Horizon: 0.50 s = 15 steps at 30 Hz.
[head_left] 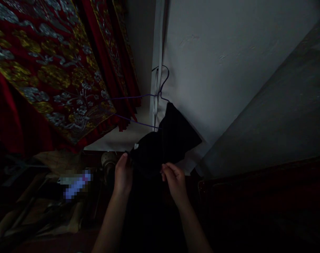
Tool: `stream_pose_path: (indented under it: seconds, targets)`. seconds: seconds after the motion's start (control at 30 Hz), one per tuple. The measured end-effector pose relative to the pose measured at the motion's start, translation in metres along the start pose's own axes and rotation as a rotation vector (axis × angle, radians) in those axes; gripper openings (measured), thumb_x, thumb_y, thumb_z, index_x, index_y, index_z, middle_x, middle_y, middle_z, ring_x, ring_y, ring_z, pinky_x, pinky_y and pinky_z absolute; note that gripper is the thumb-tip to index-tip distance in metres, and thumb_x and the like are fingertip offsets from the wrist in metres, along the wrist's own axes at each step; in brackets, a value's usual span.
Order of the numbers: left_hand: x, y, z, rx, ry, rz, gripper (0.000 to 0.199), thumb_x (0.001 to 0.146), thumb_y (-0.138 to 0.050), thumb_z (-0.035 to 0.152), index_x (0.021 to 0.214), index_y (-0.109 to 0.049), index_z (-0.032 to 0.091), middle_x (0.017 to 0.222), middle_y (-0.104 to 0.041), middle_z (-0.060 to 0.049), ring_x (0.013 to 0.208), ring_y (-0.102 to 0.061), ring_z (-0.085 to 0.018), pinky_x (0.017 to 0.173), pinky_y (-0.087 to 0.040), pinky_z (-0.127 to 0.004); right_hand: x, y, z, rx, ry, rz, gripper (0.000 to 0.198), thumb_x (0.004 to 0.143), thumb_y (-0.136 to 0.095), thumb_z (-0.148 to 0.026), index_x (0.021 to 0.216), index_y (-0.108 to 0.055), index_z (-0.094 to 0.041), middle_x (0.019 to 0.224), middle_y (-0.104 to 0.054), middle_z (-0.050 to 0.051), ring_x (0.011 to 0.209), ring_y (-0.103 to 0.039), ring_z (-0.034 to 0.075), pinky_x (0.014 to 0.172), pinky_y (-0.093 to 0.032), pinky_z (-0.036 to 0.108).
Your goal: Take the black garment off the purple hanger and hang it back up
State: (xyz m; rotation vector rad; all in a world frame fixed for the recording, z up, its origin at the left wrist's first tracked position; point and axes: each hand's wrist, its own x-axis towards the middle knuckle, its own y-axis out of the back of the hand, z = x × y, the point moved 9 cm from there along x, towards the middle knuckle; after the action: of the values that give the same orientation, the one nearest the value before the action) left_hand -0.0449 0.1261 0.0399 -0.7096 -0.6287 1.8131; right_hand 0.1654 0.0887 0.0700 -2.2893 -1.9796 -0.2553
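Observation:
A black garment (149, 154), probably a shirt, hangs in front of me, partly on a thin purple wire hanger (139, 95). One shoulder of the cloth sits over the hanger's right end, while the left arm of the hanger is bare. My left hand (123, 175) is closed on the garment's left edge, close to a small white tag (136, 146). My right hand (174, 179) pinches the cloth lower on the right. The hanger's hook loops at a pale vertical cord (160, 42). Dim light hides the lower folds of the cloth.
Red cloth with gold and silver embroidery (70, 70) hangs at the upper left, beside the hanger's left end. A pale wall (215, 70) stands behind. At the lower left is a wooden frame (75, 218) with a blurred-out bluish item (77, 186). The lower right is very dark.

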Motion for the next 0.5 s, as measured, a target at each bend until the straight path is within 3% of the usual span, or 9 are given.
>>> stream_pose_path:
  seconds: [0.1, 0.13, 0.2, 0.23, 0.3, 0.37, 0.43, 0.5]
  targets:
    - [-0.017, -0.016, 0.010, 0.027, -0.101, -0.065, 0.029, 0.072, -0.086, 0.036, 0.089, -0.072, 0.018, 0.090, -0.072, 0.000, 0.084, -0.067, -0.012, 0.083, -0.050, -0.023, 0.001, 0.011, -0.007, -0.162, 0.111, 0.020, 0.022, 0.084, -0.068, -0.042, 0.081, -0.064, -0.021, 0.081, -0.063, 0.003, 0.082, -0.061, 0.020, 0.078, -0.049, 0.032]
    - [-0.023, -0.026, 0.014, 0.053, -0.123, -0.110, 0.028, 0.074, -0.085, 0.038, 0.088, -0.071, 0.018, 0.089, -0.071, 0.001, 0.083, -0.066, -0.012, 0.081, -0.050, -0.022, 0.000, 0.006, -0.011, -0.185, 0.144, -0.034, 0.027, 0.079, -0.074, -0.039, 0.097, -0.066, -0.021, 0.098, -0.067, 0.005, 0.096, -0.062, 0.023, 0.088, -0.049, 0.035]
    - [-0.039, -0.051, 0.020, 0.192, -0.169, -0.247, 0.023, 0.082, -0.080, 0.040, 0.085, -0.070, 0.019, 0.084, -0.067, 0.001, 0.081, -0.062, -0.013, 0.077, -0.048, -0.022, -0.004, -0.012, -0.015, -0.166, 0.160, -0.197, 0.061, 0.072, -0.082, -0.035, 0.127, -0.058, -0.024, 0.126, -0.064, 0.008, 0.118, -0.059, 0.026, 0.103, -0.046, 0.040]
    - [-0.049, -0.066, 0.023, 0.300, -0.203, -0.330, 0.022, 0.086, -0.075, 0.040, 0.084, -0.070, 0.019, 0.083, -0.066, 0.000, 0.080, -0.061, -0.013, 0.077, -0.048, -0.023, -0.006, -0.022, -0.016, -0.136, 0.149, -0.267, 0.068, 0.073, -0.082, -0.035, 0.134, -0.053, -0.025, 0.133, -0.062, 0.009, 0.123, -0.057, 0.027, 0.106, -0.045, 0.041]
    - [-0.067, -0.091, 0.026, 0.533, -0.303, -0.491, 0.020, 0.093, -0.068, 0.038, 0.086, -0.071, 0.019, 0.088, -0.065, -0.002, 0.087, -0.061, -0.016, 0.082, -0.047, -0.025, -0.008, -0.035, -0.016, -0.059, 0.115, -0.316, 0.060, 0.081, -0.074, -0.038, 0.136, -0.053, -0.026, 0.136, -0.062, 0.009, 0.128, -0.057, 0.026, 0.109, -0.043, 0.042]
    - [-0.081, -0.109, 0.029, 0.718, -0.433, -0.614, 0.019, 0.096, -0.063, 0.036, 0.091, -0.072, 0.020, 0.099, -0.065, -0.005, 0.097, -0.061, -0.019, 0.091, -0.047, -0.029, -0.004, -0.034, -0.015, 0.023, 0.056, -0.237, 0.044, 0.087, -0.064, -0.043, 0.127, -0.062, -0.025, 0.129, -0.066, 0.008, 0.126, -0.058, 0.027, 0.110, -0.043, 0.043]
    - [-0.084, -0.116, 0.033, 0.810, -0.534, -0.669, 0.022, 0.099, -0.059, 0.038, 0.095, -0.072, 0.021, 0.112, -0.062, -0.008, 0.110, -0.059, -0.022, 0.099, -0.044, -0.033, 0.001, -0.025, -0.010, 0.064, -0.078, -0.144, 0.039, 0.085, -0.062, -0.048, 0.115, -0.069, -0.024, 0.118, -0.071, 0.007, 0.120, -0.061, 0.029, 0.106, -0.045, 0.043]
    - [-0.078, -0.117, 0.030, 0.812, -0.528, -0.727, 0.034, 0.102, -0.047, 0.048, 0.109, -0.068, 0.022, 0.124, -0.059, -0.010, 0.123, -0.054, -0.025, 0.107, -0.040, -0.037, 0.002, -0.017, -0.004, 0.051, -0.265, -0.161, 0.037, 0.078, -0.065, -0.049, 0.102, -0.073, -0.022, 0.103, -0.074, 0.006, 0.107, -0.065, 0.030, 0.096, -0.049, 0.043]
